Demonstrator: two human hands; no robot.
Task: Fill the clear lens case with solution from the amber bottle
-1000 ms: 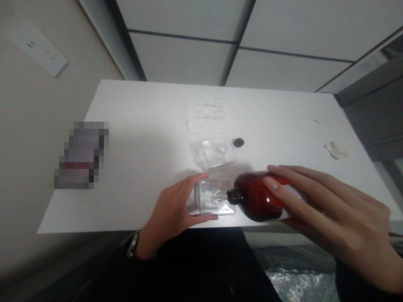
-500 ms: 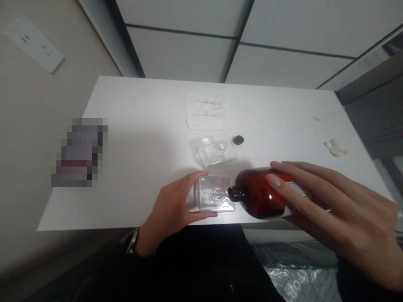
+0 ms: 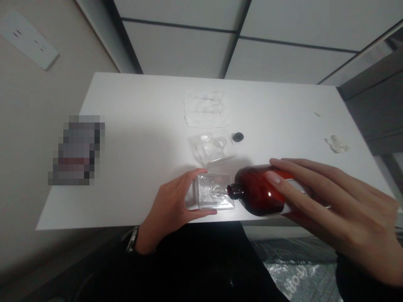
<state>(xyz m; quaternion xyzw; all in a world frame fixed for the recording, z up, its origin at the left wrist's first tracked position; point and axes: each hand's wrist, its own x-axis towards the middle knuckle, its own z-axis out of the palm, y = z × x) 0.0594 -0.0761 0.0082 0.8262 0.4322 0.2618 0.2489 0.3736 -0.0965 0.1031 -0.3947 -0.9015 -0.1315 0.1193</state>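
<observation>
My left hand (image 3: 174, 197) grips a clear square bottle (image 3: 208, 193) between thumb and fingers near the table's front edge. In my right hand (image 3: 327, 201) a reddish-brown bottle (image 3: 256, 191) lies tipped on its side, its uncapped dark neck at the square bottle's mouth. I cannot clearly make out a stream of liquid between them. Just behind, a second clear square bottle (image 3: 212, 150) is on the table, with a small black cap (image 3: 238, 137) to its right.
A clear plastic packet (image 3: 206, 109) lies farther back on the white table (image 3: 141, 109). On the right is a crumpled whitish piece (image 3: 336, 144); a blurred-out object (image 3: 75, 149) sits at the left edge. Cabinet panels (image 3: 179, 46) stand behind the table.
The whole view has shifted slightly, with things sitting a little higher in the picture. Both hands keep their holds, and the brown bottle stays tipped at the square bottle's mouth.
</observation>
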